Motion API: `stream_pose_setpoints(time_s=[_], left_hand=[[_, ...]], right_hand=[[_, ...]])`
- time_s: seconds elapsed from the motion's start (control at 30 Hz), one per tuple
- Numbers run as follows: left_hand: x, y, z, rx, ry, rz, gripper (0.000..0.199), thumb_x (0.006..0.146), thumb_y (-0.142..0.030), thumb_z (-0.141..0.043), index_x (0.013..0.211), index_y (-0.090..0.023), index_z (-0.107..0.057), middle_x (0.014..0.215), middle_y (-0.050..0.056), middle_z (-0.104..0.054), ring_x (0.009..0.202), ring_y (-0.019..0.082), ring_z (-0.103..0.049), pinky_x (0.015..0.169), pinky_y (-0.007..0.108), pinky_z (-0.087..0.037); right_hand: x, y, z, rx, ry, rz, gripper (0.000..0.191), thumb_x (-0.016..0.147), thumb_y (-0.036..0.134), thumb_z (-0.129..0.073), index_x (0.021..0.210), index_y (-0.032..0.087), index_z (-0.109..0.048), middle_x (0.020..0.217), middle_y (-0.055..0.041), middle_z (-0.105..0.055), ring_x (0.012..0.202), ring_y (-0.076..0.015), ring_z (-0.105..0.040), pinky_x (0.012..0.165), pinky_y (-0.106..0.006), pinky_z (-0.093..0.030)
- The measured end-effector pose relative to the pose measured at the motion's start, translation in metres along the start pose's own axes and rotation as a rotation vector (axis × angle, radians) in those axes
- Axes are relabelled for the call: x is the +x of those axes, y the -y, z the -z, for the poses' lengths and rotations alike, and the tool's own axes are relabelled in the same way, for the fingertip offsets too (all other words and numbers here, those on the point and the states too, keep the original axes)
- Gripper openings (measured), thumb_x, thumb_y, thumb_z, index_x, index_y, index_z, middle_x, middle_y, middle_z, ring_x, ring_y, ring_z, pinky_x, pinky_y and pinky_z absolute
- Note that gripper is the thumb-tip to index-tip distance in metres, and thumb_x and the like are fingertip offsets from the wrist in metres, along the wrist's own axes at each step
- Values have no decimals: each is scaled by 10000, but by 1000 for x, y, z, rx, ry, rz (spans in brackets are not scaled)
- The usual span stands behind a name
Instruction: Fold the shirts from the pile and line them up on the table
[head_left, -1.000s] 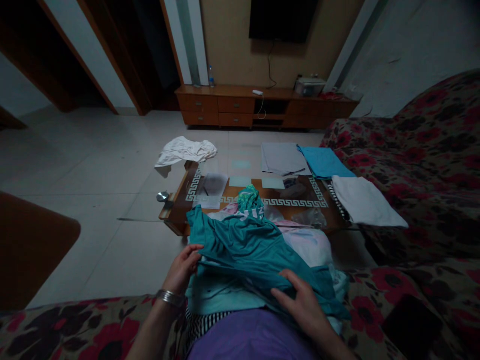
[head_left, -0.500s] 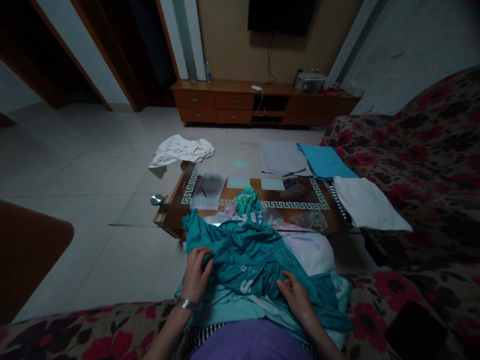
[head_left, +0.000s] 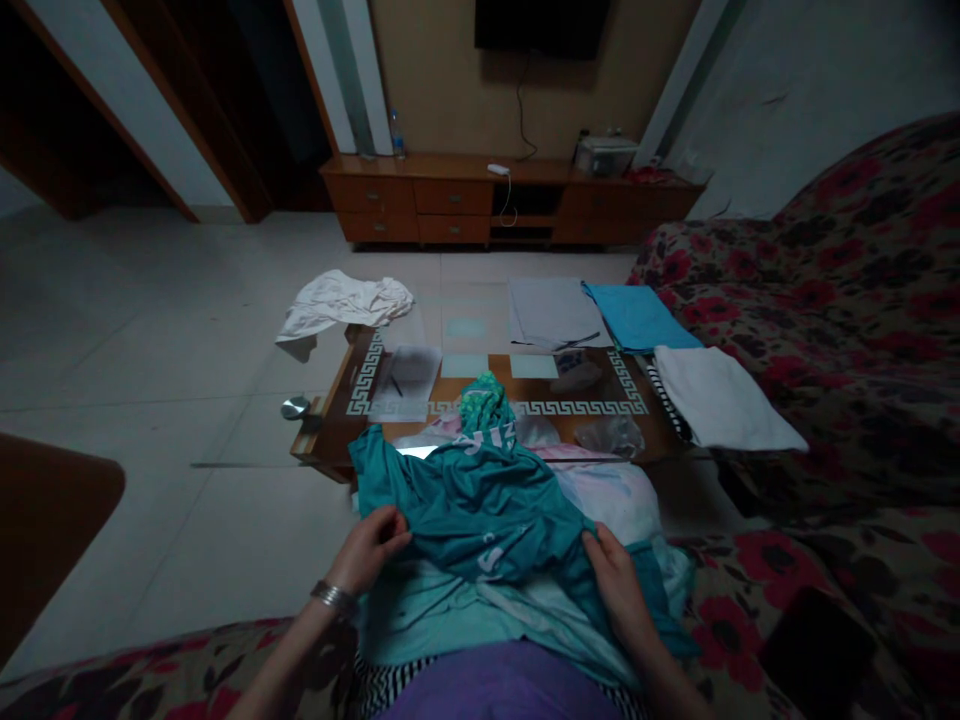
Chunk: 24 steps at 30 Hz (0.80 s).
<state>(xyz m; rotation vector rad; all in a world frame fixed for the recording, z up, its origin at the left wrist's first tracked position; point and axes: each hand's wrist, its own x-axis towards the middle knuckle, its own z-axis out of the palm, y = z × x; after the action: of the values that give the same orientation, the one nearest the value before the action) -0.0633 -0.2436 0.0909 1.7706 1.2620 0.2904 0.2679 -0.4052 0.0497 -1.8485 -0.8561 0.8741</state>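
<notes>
A dark teal shirt [head_left: 480, 500] with white print lies spread over my lap and the near edge of the glass table. My left hand [head_left: 373, 545], with a bracelet at the wrist, pinches its left edge. On the other side my right hand [head_left: 611, 565] grips the shirt's right part between thumb and fingers. Lighter mint cloth [head_left: 450, 615] lies beneath, over my lap. Just beyond the shirt is a bunched green patterned cloth [head_left: 484, 400], and a pale pink and white cloth [head_left: 615, 495] lies at its right.
Across the glass table [head_left: 562, 408] are a crumpled white cloth [head_left: 345, 300], a paper with a pen [head_left: 409, 380], folded grey cloth [head_left: 555, 312], blue cloth [head_left: 641, 318] and white cloth [head_left: 724, 400]. A flowered sofa [head_left: 847, 270] stands right; a dark flat object [head_left: 816, 640] lies near me.
Both hands have closed on the shirt's sides and moved apart, the left one outward to the left. The shirt's printed front is drawn flatter between them. The view has shifted slightly.
</notes>
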Motion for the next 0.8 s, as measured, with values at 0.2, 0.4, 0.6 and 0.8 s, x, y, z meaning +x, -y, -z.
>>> stream_pose_setpoints(time_s=[0.2, 0.4, 0.6, 0.8], left_hand=[[0, -44, 65, -264, -193, -55, 284, 740, -456, -601, 718, -204, -471, 646, -45, -461, 608, 120, -432, 560, 229, -386], [10, -114, 129, -102, -436, -170, 339, 759, -536, -568, 794, -216, -464, 654, -56, -432, 598, 113, -411, 529, 212, -356], [14, -205, 194, 169, -677, -405, 365, 735, -584, -548, 831, -237, -489, 722, -35, -513, 647, 168, -508, 573, 282, -429], [24, -259, 259, 251, -785, -585, 362, 687, -552, -610, 864, -247, -527, 768, -39, -529, 660, 156, -504, 560, 252, -423]], right_hand=[[14, 58, 48, 81, 6, 50, 384, 808, 542, -511, 908, 193, -635, 859, -50, -670, 815, -209, -618, 756, -306, -505], [25, 134, 93, -218, 83, 365, 350, 701, 327, -654, 1036, 227, -646, 1002, -29, -658, 910, -209, -603, 815, -307, -471], [53, 209, 133, -343, -136, 737, 326, 699, 176, -510, 989, 200, -658, 851, -23, -629, 781, -170, -571, 714, -281, -442], [61, 268, 164, 121, -42, 653, 203, 765, 342, -602, 849, 162, -643, 758, 6, -621, 708, -125, -564, 669, -241, -443]])
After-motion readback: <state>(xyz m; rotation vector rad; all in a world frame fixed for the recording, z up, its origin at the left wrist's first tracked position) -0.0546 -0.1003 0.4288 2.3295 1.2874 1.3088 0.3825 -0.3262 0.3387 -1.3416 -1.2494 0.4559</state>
